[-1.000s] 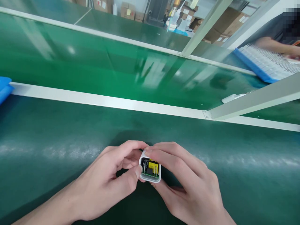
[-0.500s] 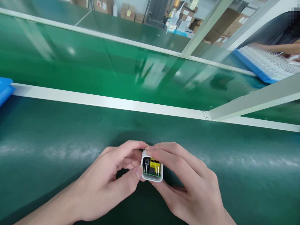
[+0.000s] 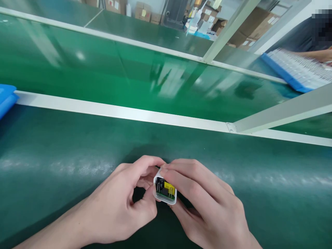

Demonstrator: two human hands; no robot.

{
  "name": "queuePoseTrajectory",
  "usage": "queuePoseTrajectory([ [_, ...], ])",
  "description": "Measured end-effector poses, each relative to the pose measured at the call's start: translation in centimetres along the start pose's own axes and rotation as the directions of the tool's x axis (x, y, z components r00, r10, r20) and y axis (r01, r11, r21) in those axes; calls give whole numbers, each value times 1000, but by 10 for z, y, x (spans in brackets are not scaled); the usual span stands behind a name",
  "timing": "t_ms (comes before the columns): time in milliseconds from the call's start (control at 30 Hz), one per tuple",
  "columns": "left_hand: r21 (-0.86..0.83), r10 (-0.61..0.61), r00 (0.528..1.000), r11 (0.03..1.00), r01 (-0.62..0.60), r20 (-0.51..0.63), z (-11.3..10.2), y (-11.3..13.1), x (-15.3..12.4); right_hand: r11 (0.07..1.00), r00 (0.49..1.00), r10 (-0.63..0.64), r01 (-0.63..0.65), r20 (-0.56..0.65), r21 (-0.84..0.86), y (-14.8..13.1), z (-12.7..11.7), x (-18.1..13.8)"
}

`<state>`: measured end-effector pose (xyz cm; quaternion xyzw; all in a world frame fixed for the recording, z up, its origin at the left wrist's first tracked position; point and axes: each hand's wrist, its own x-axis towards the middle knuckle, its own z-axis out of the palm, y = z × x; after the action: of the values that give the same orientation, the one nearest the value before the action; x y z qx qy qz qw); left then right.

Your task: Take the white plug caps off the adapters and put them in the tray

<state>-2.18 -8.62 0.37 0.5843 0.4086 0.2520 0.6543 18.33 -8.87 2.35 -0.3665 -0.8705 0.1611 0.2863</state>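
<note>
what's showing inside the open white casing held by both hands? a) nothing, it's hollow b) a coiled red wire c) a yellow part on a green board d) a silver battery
c: the white casing, pinched between the left hand and right hand, shows a yellow part on a green board.

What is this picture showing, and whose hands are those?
The picture comes from a camera worn on a person's head, looking down at their own two hands. The left hand and right hand together hold a small white case. It is open on top, so you can see a yellow part and a green board inside. Under the hands is a dark green table. Behind a white rail runs a shiny green belt. Far right, another person's arm is by a blue tray of white pieces.
</note>
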Motion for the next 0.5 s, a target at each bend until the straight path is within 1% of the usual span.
queuePoseTrajectory([
  [100,-8,-7,1000,1000,7,16,1,1,0,1000,1000,6,-6,1,0,1,-1,1],
  [200,-50,1,1000,999,0,26,-1,2,1,1000,1000,17,-17,-16,0,1,-1,3],
  [333,-143,87,995,987,-79,50,-7,2,2,999,999,36,-35,-36,19,3,0,5],
  [433,-144,140,990,980,-141,-18,-6,-3,5,997,996,73,-72,-50,34,8,0,5],
  [500,-118,163,981,977,-175,-101,-2,-4,7,994,993,109,-108,-50,25,15,-2,5],
])
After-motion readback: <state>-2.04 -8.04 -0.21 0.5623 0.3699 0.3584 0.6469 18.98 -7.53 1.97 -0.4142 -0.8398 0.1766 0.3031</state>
